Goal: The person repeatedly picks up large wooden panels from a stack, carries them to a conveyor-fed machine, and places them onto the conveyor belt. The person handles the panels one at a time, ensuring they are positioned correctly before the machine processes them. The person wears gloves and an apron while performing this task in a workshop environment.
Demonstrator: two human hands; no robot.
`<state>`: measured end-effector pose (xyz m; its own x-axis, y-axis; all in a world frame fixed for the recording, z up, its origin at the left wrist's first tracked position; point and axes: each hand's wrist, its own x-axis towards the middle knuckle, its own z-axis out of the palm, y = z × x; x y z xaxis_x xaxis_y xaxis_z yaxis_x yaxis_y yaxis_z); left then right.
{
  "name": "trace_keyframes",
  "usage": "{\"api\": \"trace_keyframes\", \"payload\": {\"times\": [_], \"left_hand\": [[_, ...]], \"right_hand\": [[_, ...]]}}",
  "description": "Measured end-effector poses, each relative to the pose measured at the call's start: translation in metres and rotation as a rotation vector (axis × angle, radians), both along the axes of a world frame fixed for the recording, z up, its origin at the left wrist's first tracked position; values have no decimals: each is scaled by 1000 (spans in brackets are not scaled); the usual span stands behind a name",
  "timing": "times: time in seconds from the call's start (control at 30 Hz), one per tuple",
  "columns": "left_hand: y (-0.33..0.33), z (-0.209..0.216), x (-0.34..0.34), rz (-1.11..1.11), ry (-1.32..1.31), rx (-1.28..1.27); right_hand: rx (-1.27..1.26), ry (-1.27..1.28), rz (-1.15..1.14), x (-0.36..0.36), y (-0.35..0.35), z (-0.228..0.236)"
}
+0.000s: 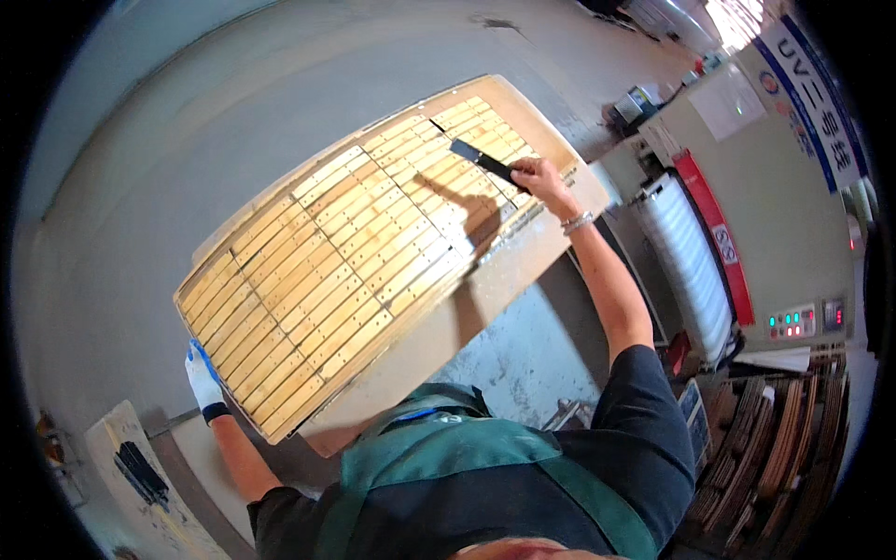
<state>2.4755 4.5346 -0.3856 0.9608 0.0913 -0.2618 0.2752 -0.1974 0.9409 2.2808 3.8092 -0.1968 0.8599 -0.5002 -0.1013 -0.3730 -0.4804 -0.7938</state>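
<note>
In front of me lies a broad, tilted layer of pale wooden strips [345, 219] in close rows, many with small dark holes. My right hand [541, 179], bare with a bracelet at the wrist, is closed on one end of a flat black strip [481, 161]. That strip is held over the far right part of the layer, casting a shadow on the wood. My left hand [202, 381], in a white and blue glove, grips the near left edge of the layer. Its fingertips are partly hidden by that edge.
Beneath the layer is a tan board [415, 331]. A machine with a pale roller [686, 266] and a red bar [714, 233] stands at right. Stacked brown strips [779, 457] are at lower right. Black pieces [142, 474] lie on a board [114, 439] at lower left.
</note>
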Motion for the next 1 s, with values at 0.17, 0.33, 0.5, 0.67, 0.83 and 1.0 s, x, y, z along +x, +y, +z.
{"api": "trace_keyframes", "payload": {"times": [0.17,0.33,0.5,0.67,0.83,1.0], "left_hand": [[-10,28,11,129,168,260],[-25,33,18,-49,21,631],[-34,27,18,87,-48,752],[-10,26,-3,-55,-60,1179],[-72,52,17,71,127,957],[-74,58,34,33,121,915]], "right_hand": [[-498,-87,174,128,-102,-13],[-717,48,336,239,-173,-34],[-645,-7,551,303,-204,-70],[-826,111,673,314,-188,-82],[-1045,44,632,265,-178,-102],[-1213,-217,513,236,-168,-91]]}}
